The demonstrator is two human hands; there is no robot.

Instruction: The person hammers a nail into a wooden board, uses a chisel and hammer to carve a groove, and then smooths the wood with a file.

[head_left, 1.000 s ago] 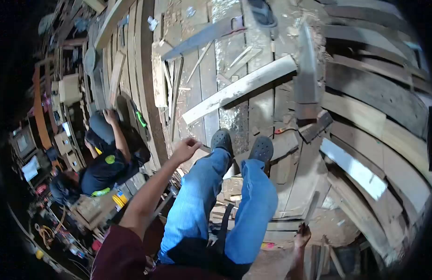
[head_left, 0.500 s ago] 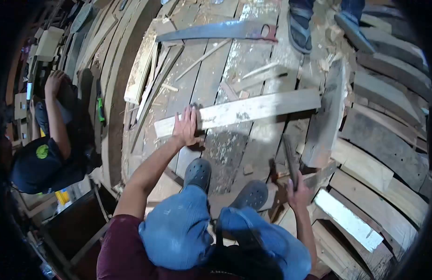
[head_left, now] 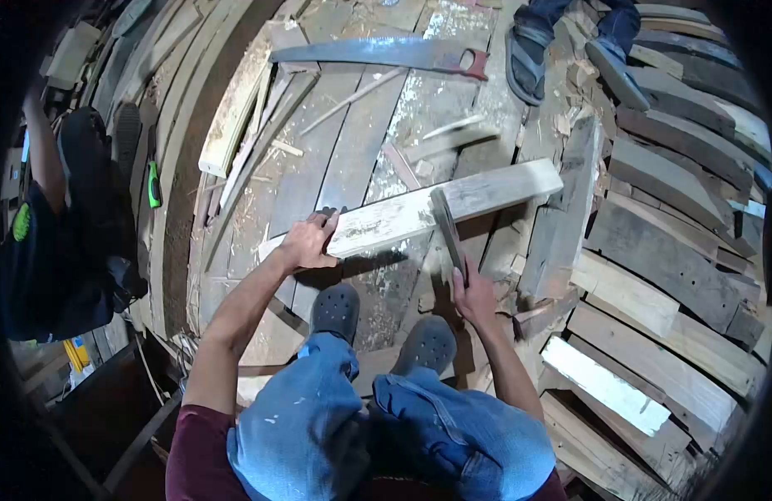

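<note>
My left hand (head_left: 307, 240) grips a pale wooden plank (head_left: 382, 227) near its left end, the fingers curled over the far edge. The plank runs left to right in front of my feet, rising toward me so its front edge shows, with a grey, worn patch on its right half. My right hand (head_left: 474, 294) is closed round the lower end of a long, dark, flat machete-like tool (head_left: 449, 230). Its far end overlaps the plank's middle. Exactly what kind of tool it is, I cannot tell.
A handsaw with a red handle (head_left: 478, 65) lies beyond the plank, among sticks and shavings. An upright thick board (head_left: 561, 209) stands at the plank's right end. Stacked timber (head_left: 653, 242) fills the right. Another person's sandalled feet (head_left: 526, 67) are at the top; a second person (head_left: 48, 250) sits left.
My right hand has swung the dark tool up and left onto the plank. My left hand has gone from lying flat to curling round the plank, which has tilted up.
</note>
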